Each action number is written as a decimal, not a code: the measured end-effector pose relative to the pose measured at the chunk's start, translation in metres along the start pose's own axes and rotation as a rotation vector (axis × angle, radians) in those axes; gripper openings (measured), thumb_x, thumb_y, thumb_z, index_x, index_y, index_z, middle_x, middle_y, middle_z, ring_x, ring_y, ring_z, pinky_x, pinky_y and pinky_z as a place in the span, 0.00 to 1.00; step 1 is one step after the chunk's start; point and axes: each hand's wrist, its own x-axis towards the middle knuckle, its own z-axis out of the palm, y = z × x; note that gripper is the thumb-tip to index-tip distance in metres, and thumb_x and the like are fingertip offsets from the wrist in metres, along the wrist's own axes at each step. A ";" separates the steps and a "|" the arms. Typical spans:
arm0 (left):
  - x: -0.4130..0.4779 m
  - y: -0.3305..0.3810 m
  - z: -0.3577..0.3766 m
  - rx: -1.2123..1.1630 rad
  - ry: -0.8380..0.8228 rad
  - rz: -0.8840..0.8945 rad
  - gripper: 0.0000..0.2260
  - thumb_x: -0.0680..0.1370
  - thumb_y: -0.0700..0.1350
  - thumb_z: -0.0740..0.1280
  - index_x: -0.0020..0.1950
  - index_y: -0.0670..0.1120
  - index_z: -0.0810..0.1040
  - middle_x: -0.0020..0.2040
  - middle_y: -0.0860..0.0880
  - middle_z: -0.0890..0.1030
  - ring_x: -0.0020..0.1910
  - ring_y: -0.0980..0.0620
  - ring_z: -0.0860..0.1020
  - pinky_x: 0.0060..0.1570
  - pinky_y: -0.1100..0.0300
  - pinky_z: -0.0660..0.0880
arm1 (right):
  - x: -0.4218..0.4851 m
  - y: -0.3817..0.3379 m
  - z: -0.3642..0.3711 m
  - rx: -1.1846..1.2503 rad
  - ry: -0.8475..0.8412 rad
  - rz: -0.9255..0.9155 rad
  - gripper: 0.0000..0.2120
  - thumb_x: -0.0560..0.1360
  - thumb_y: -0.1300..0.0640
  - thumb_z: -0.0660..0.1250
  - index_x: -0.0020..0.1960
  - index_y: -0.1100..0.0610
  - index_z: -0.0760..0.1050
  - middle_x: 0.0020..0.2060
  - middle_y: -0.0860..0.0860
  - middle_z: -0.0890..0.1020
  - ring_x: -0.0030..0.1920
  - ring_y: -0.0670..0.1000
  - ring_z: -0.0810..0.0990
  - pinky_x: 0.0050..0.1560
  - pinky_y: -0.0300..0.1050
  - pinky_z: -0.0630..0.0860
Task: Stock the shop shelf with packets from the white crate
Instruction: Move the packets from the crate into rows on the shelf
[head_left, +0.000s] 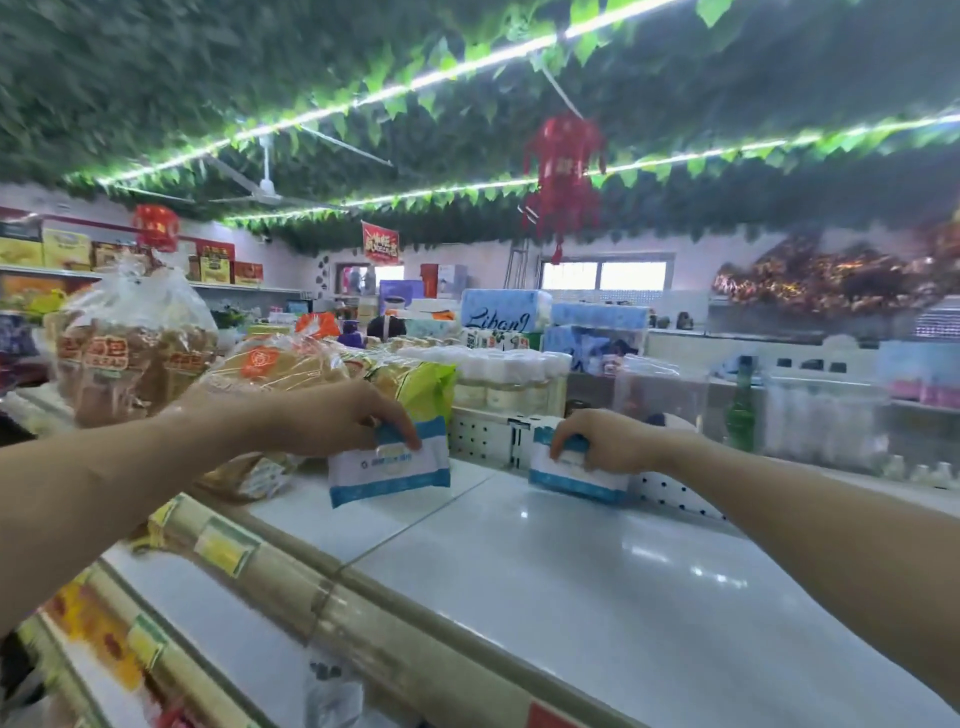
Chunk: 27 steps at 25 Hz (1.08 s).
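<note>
Two white-and-blue packets are in my grip, one (388, 470) pinched by its top edge in my left hand (337, 418) above the white shelf top (597, 561), the other (576, 470) gripped by my right hand (605, 441) against the perforated back panel (675, 493), so I should stand both upright, side by side, labels facing front.
</note>
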 end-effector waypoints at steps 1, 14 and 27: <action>0.004 0.000 0.003 -0.007 -0.012 0.003 0.18 0.84 0.40 0.62 0.59 0.63 0.83 0.56 0.58 0.79 0.48 0.57 0.77 0.43 0.67 0.74 | 0.007 0.005 0.006 -0.041 -0.001 -0.008 0.23 0.74 0.71 0.65 0.60 0.48 0.81 0.55 0.46 0.74 0.58 0.50 0.73 0.58 0.42 0.66; 0.129 0.054 0.065 -0.020 -0.002 0.191 0.19 0.83 0.37 0.63 0.57 0.60 0.85 0.61 0.58 0.80 0.51 0.53 0.81 0.49 0.60 0.82 | -0.027 0.052 -0.015 -0.198 0.232 0.022 0.21 0.77 0.54 0.72 0.67 0.38 0.75 0.66 0.44 0.74 0.67 0.51 0.70 0.70 0.60 0.67; 0.210 0.091 0.123 0.073 0.150 0.376 0.15 0.79 0.38 0.72 0.49 0.60 0.85 0.65 0.60 0.73 0.64 0.54 0.68 0.65 0.57 0.67 | -0.089 0.078 -0.040 -0.217 0.301 0.003 0.14 0.79 0.54 0.69 0.60 0.38 0.79 0.56 0.40 0.78 0.60 0.46 0.73 0.66 0.53 0.68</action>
